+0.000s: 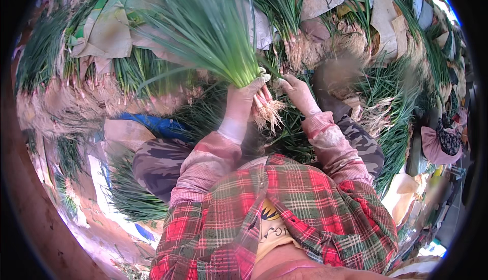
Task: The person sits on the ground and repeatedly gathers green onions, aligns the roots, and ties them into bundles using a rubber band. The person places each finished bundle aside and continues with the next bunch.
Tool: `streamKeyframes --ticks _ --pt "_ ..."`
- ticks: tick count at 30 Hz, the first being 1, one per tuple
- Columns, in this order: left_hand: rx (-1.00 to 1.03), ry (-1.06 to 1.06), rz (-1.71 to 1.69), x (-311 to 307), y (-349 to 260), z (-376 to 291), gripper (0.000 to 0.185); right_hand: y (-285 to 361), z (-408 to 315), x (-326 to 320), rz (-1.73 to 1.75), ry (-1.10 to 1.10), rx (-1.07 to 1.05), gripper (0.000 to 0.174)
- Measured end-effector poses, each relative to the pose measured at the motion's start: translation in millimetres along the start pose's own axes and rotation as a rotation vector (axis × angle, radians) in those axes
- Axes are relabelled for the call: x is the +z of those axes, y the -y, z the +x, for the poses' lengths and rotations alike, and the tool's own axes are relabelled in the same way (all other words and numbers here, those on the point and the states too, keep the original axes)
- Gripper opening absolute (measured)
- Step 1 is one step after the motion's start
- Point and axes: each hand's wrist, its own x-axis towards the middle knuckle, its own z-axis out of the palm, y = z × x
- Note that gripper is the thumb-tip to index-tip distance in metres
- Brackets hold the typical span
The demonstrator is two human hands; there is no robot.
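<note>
My left hand [246, 95], in a pale, dirty glove, grips a bunch of spring onions [228, 47] just above its reddish-white stem ends. The long green leaves fan up and to the left, and the stringy roots [270, 114] hang below the fist. To the right of those roots is my right hand [299, 91], gloved too, with thumb and forefinger pinched at a thin green leaf [270, 66]. Loose greens lie beneath both hands, between my bent knees.
Rows of rooted spring onions [152, 74] lie ahead and left, partly under paper sheets [112, 32]. More greens [392, 142] lie beside my right knee. Blue plastic [156, 123] lies by my left knee. Another person [444, 142] in a pink-and-dark head covering is at the far right.
</note>
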Motion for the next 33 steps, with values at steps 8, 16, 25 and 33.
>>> streamKeyframes --ticks 8,16,25,33 --pt "0.066 0.071 -0.023 45 -30 -58 0.016 34 -31 -33 0.212 -0.098 -0.142 0.023" --pt "0.105 0.427 -0.418 81 -43 -106 0.023 53 -72 -8 1.137 0.422 0.161 0.036" --pt "-0.061 0.376 -0.538 75 -27 -123 0.017 33 -111 -18 1.148 0.328 0.196 0.046" --pt "0.057 0.469 -0.036 83 -25 -158 0.02 52 -133 -66 0.839 0.166 0.055 0.035"
